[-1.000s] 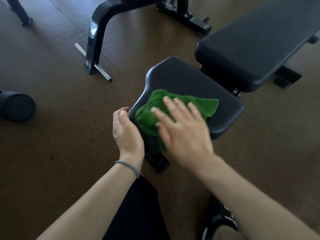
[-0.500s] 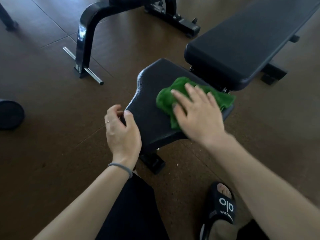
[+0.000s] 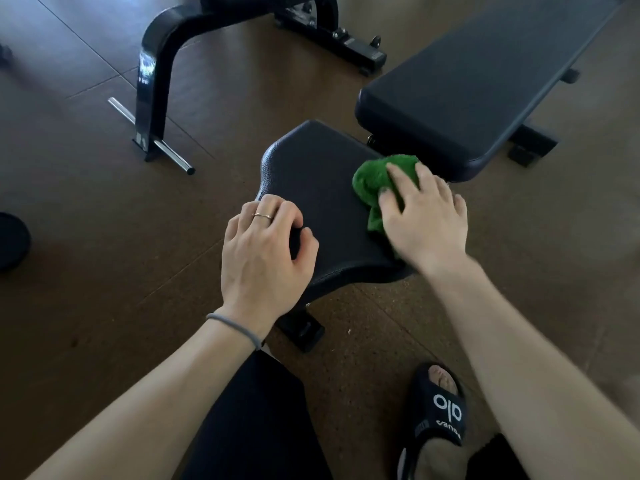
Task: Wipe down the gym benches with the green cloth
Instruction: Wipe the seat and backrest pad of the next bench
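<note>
My right hand, fingers spread flat, presses the green cloth at centre right of the frame, now at the seat pad's far right edge beside the long back pad; a second ago it was mid-seat. My left hand, loosely curled, steadies the pad's near left corner. The seat looks nearly covered; the back pad remains.
</note>
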Demonstrator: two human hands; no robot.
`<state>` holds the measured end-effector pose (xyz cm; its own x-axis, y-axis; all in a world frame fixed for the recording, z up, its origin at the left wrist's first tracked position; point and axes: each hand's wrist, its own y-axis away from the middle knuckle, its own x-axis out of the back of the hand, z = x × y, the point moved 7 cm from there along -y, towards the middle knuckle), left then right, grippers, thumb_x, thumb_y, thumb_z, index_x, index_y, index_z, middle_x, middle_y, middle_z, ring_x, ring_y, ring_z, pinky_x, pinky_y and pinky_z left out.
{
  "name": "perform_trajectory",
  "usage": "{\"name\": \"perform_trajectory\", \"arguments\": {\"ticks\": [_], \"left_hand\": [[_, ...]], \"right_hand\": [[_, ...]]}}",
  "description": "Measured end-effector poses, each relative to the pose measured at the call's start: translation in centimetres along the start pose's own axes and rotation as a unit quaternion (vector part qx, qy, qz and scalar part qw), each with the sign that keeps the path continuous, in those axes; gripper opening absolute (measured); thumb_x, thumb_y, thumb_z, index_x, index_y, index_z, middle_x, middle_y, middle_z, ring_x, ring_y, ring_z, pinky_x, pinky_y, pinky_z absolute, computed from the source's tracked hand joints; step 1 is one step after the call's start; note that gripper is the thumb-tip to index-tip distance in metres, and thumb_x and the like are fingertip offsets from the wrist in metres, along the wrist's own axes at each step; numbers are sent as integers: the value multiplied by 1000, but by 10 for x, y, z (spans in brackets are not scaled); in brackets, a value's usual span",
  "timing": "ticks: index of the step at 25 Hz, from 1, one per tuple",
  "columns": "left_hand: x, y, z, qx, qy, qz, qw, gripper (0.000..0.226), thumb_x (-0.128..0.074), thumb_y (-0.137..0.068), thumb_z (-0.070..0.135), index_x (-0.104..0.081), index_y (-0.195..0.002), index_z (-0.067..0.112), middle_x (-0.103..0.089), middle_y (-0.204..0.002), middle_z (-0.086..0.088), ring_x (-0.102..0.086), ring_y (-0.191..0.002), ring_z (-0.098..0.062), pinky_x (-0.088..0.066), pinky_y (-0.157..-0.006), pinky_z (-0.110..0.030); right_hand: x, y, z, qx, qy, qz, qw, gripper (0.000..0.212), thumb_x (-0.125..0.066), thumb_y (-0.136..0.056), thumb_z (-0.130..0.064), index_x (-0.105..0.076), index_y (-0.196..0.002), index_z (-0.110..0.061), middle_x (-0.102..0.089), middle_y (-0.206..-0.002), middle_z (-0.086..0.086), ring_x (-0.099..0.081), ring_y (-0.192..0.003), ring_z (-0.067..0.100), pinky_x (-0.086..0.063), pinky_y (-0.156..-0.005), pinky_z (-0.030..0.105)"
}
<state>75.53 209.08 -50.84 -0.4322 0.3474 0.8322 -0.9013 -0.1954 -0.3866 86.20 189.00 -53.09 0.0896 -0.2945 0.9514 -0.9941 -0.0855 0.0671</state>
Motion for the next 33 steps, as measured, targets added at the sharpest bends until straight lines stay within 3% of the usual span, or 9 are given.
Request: {"name": "perform_trajectory", "arguments": {"ticks": [3,8,16,21,24,27,30,33], "left_hand": [[1,-1,0,8,5,-3,1000,10,-55,-94,31,-58,-93,22,-57,-104,7,-52,-102,-17,-38,-92,-31],[-1,0,0,9,6,-11,1000,10,-55,-93,32,-57,-94,22,-56,-105,7,-51,-103,-17,-39,-92,-33],[0,-2,-3,19,24,-10,999,9,-52,-91,30,-58,-92,23,-58,-103,8,-51,-102,-14,-34,-93,-26],[-1,-2,-4,31,23,-4,999,8,-51,-91,27,-57,-90,22,-58,-100,7,-51,-98,-15,-40,-91,-30],[0,-1,-9,58,43,12,997,12,-50,-90,27,-58,-89,18,-55,-102,2,-50,-98,-17,-45,-86,-32],[-1,0,-12,76,49,23,996,12,-49,-89,25,-56,-90,15,-52,-101,0,-49,-95,-19,-47,-81,-36],[0,-3,-13,75,46,26,996,11,-48,-89,25,-54,-89,15,-51,-99,0,-48,-92,-18,-47,-79,-37],[0,-2,-12,68,33,23,997,14,-46,-89,26,-55,-87,15,-52,-99,0,-47,-93,-19,-46,-80,-37]], "right_hand": [[4,-18,3,-25,16,-5,1000,56,-23,-105,-56,-25,-160,-44,-36,-160,4,-37,-144,35,-28,-118,55],[-10,66,-10,36,35,51,997,52,-25,-107,-52,-27,-159,-45,-19,-170,6,-10,-158,29,-5,-127,53],[-11,-42,-43,60,48,-38,996,56,-18,-106,-54,-17,-161,-45,-18,-170,6,-22,-154,32,-18,-122,54],[-22,28,-63,194,89,-28,977,54,-20,-107,-53,-13,-160,-49,-10,-174,2,-6,-159,27,-4,-128,53],[-30,-4,-108,281,65,-78,954,51,-24,-108,-51,-18,-159,-53,-10,-173,-2,-5,-160,24,-1,-127,51],[-46,-52,-159,326,69,-98,938,47,-28,-106,-52,-37,-153,-50,-22,-171,-3,-11,-158,22,-3,-127,51],[-54,-85,-181,330,73,-77,938,46,-29,-103,-55,-54,-140,-42,-49,-150,-1,-34,-147,21,-12,-124,51],[-42,-112,-160,267,50,-47,961,51,-25,-102,-60,-51,-142,-43,-51,-147,-2,-38,-143,21,-26,-118,50]]}}
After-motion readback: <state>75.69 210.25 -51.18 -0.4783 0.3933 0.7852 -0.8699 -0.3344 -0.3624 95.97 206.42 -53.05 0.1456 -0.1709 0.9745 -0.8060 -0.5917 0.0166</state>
